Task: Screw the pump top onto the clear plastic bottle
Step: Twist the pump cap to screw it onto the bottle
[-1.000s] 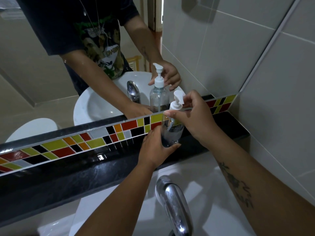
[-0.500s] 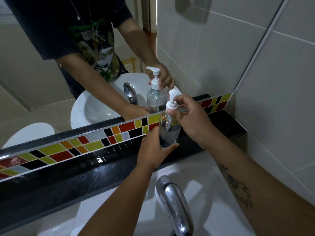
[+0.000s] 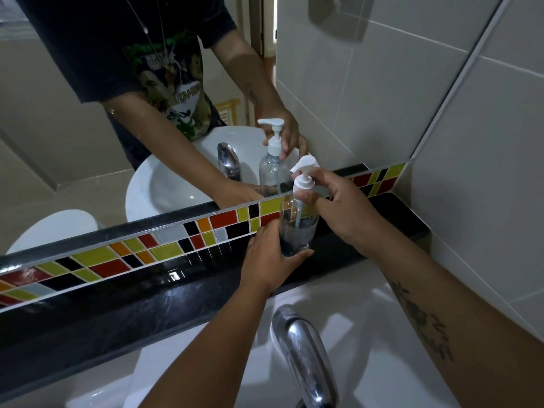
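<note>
A clear plastic bottle (image 3: 298,228) stands upright on the black ledge (image 3: 153,293) below the mirror. My left hand (image 3: 269,260) wraps around its lower body. A white pump top (image 3: 303,179) sits in the bottle's neck, its tube reaching down inside. My right hand (image 3: 343,207) pinches the pump's collar with thumb and fingers. The bottle's base is hidden behind my left hand.
A chrome tap (image 3: 303,354) rises over the white basin (image 3: 368,334) just below my arms. The mirror (image 3: 88,148) reflects the bottle, both hands and a person's torso. A strip of coloured tiles (image 3: 117,254) runs along the ledge. A tiled wall (image 3: 485,172) stands close on the right.
My right hand has turned on the pump collar, and the nozzle has swung from pointing right towards the mirror. The bottle stays held in place.
</note>
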`<state>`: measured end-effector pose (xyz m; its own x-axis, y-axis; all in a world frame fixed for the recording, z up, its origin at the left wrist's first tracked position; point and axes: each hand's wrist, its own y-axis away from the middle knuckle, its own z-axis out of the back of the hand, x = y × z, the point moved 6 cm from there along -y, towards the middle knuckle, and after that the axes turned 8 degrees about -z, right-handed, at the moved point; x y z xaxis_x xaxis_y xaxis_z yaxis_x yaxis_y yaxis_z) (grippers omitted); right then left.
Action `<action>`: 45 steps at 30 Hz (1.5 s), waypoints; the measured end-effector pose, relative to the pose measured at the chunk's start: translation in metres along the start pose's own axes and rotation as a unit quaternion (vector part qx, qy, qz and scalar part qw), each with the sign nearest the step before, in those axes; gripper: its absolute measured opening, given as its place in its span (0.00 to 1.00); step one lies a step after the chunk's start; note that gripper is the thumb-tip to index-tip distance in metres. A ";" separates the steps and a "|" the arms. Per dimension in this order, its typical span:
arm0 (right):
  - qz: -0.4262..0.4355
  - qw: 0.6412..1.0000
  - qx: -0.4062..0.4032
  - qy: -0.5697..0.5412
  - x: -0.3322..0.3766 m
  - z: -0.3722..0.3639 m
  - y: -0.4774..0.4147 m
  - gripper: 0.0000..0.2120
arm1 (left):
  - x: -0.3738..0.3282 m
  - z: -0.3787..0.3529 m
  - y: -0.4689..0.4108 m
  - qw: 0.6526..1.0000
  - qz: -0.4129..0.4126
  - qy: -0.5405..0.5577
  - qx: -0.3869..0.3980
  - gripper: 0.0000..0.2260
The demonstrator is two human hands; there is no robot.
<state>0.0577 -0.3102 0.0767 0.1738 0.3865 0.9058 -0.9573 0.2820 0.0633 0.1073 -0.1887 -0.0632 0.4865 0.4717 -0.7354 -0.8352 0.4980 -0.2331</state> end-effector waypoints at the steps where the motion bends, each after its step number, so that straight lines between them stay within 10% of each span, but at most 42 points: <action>1: 0.001 1.000 -0.014 0.005 0.000 0.000 0.000 0.17 | 0.000 0.000 0.000 1.000 0.000 0.000 -0.001 0.29; 21: 0.031 0.984 -0.174 0.019 -0.005 -0.010 -0.005 0.14 | 0.003 -0.002 0.000 1.000 0.013 0.018 0.010 0.27; 29: 0.011 0.999 -0.047 0.003 0.002 -0.003 0.003 0.17 | 0.004 -0.003 -0.001 1.000 0.015 0.001 0.017 0.27; 45: 0.045 0.987 -0.152 0.011 0.000 -0.011 0.004 0.13 | 0.006 -0.002 -0.002 0.999 0.015 0.015 0.032 0.28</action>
<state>0.0568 -0.2997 0.0720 0.0992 0.4409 0.8920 -0.8564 0.4943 -0.1491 0.1116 -0.1889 -0.0686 0.4533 0.4647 -0.7607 -0.8303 0.5305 -0.1707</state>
